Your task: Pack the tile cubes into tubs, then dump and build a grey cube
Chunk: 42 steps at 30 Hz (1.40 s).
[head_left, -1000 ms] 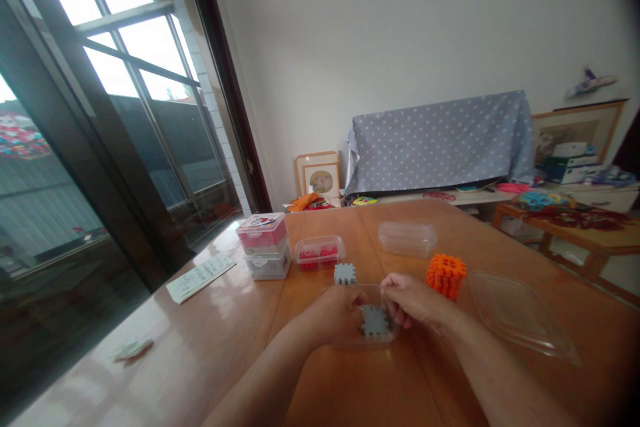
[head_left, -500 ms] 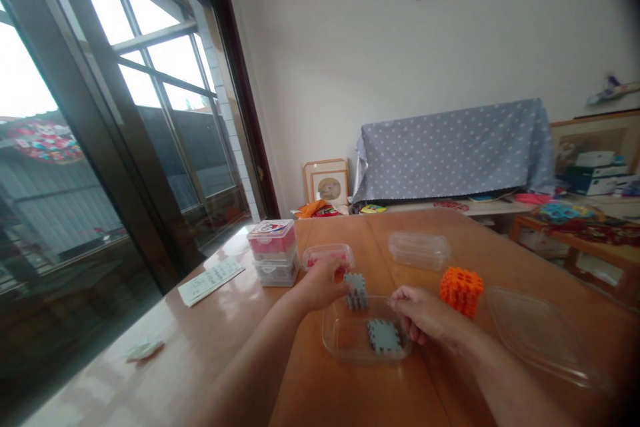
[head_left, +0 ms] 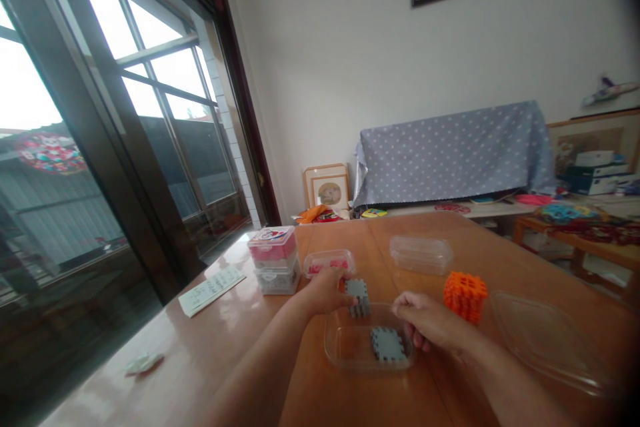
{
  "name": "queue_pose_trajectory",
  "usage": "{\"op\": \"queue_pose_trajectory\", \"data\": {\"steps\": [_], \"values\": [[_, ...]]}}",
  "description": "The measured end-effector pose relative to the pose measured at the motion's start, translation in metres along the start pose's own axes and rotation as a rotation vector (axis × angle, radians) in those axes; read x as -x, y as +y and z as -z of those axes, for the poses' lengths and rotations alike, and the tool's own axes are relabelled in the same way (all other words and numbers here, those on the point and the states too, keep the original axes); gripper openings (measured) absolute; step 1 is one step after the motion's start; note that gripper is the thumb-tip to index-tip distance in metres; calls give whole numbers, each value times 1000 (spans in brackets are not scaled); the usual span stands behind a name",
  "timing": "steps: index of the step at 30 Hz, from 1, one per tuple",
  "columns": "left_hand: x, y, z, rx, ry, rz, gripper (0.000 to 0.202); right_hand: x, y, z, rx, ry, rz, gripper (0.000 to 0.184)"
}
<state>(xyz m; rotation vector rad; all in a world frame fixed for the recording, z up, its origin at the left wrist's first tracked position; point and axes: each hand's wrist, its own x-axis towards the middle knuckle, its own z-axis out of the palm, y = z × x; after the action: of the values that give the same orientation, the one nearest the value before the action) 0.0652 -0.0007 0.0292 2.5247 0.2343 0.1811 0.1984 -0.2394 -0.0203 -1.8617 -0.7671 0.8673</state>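
My left hand is closed round a grey notched cube and holds it at the far rim of a clear plastic tray on the wooden table. A flat grey notched piece lies inside the tray. My right hand grips the tray's right edge with curled fingers. An orange cube of the same kind stands just right of my right hand.
Stacked small boxes, red over grey, a clear box of red pieces and an empty clear box stand further back. A clear lid lies at the right. A paper slip and a small wrapper lie at the left, by the window.
My left hand left the tray, reached back to the grey cube and took hold of it, bringing it to the tray's rim. My right hand stayed on the tray's edge.
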Motion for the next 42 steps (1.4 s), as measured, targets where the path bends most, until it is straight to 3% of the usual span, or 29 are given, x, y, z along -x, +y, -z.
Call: {"op": "queue_pose_trajectory", "data": {"steps": [6,11,16,20,30,42], "values": [[6,3,2,-55,139,6,52,0,-4,0,-12,12,-1,17],[30,29,-3,-5,215,-47,52,1,-7,0,23,19,-10,17],[55,58,-24,21,127,14,49,1,-7,0,4,20,3,14],[62,67,-38,10,73,75,46,2,-8,-1,-13,18,18,11],[55,64,-45,23,-110,206,45,1,-7,-1,-29,14,35,10],[50,62,-54,-3,-90,201,25,3,-12,-1,-34,22,10,10]]}}
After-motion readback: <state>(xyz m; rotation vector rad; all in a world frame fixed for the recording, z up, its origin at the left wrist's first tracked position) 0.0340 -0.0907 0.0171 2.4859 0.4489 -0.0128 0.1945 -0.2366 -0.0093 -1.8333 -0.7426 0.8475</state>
